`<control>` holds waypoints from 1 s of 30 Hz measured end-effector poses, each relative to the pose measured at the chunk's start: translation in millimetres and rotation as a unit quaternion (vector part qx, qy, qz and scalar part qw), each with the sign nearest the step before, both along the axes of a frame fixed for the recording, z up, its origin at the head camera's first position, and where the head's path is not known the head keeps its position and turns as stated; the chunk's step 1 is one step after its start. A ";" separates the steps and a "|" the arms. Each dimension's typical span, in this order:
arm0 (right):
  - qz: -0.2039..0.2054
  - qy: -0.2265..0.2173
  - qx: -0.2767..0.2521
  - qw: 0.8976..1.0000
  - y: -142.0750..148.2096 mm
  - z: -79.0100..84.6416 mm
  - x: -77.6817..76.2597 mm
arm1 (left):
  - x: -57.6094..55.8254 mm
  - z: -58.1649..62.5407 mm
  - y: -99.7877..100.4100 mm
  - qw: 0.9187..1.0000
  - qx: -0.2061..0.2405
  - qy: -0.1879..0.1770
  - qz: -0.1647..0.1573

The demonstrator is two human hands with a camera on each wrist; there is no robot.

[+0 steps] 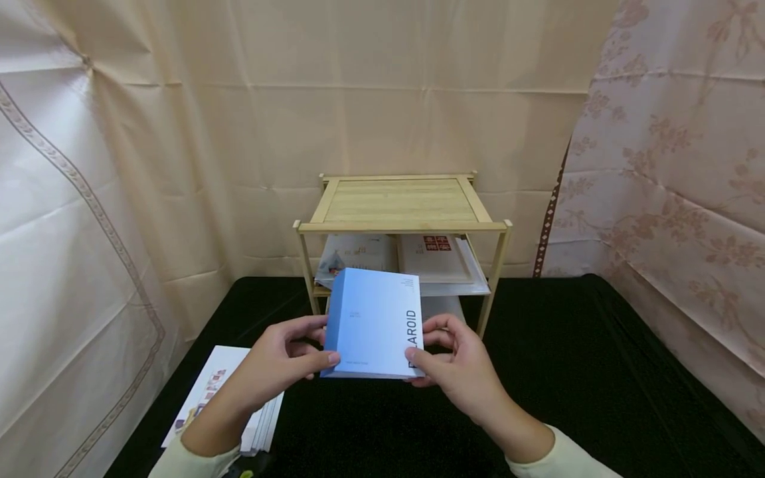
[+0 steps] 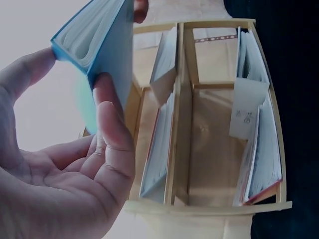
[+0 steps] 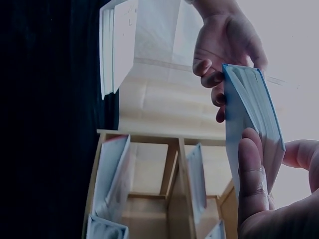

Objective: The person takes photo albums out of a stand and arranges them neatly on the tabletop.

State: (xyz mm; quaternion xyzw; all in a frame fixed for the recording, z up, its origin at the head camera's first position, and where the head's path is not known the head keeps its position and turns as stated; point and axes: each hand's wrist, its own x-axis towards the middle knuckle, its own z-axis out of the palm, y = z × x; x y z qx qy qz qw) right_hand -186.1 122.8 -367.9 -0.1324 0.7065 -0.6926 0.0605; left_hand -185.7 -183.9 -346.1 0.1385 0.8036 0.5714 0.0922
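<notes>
Above the bench (image 1: 370, 431), on the near side of the wooden rack (image 1: 400, 201), I observe the left hand (image 1: 276, 364) and right hand (image 1: 459, 368) pinching the blue book (image 1: 376, 328) at opposite edges, presumably to hold it steady; white books (image 1: 210, 380) lie stacked near left.

Look at the left sleeve (image 1: 194, 461), a pale cream with a faint greenish cast, and here's the right sleeve (image 1: 558, 455), a perfect match! Plain, soft-looking cloth, both stopping short of the hands. Left hand (image 1: 277, 360), bare; right hand (image 1: 459, 362), bare too, with short, rounded thumbnails (image 1: 333, 358)!
</notes>
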 end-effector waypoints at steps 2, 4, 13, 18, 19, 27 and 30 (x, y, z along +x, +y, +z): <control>0.005 -0.007 -0.003 1.000 -4.6 -2.7 -0.1 | 0.7 -2.8 -4.3 1.000 -0.006 -0.002 0.005; 0.008 -0.014 -0.005 1.000 -10.0 -5.4 -0.1 | 1.8 -5.6 -9.4 1.000 -0.013 0.001 0.005; 0.036 -0.040 -0.008 0.999 -35.3 -25.6 0.8 | 3.7 -17.2 -36.0 0.997 -0.066 -0.024 -0.015; 0.054 -0.048 -0.001 0.997 -47.4 -39.2 -0.2 | 3.1 -27.4 -50.8 0.995 -0.097 -0.033 -0.018; 0.058 -0.049 0.000 0.997 -49.7 -41.9 -0.5 | 3.0 -30.1 -53.3 0.994 -0.099 -0.034 -0.018; 0.068 -0.071 0.001 0.995 -62.1 -55.5 -3.4 | 5.9 -46.4 -63.0 0.992 -0.109 -0.056 0.003; 0.071 -0.080 0.002 0.994 -65.9 -59.4 -5.3 | 6.2 -51.3 -67.7 0.992 -0.108 -0.059 0.001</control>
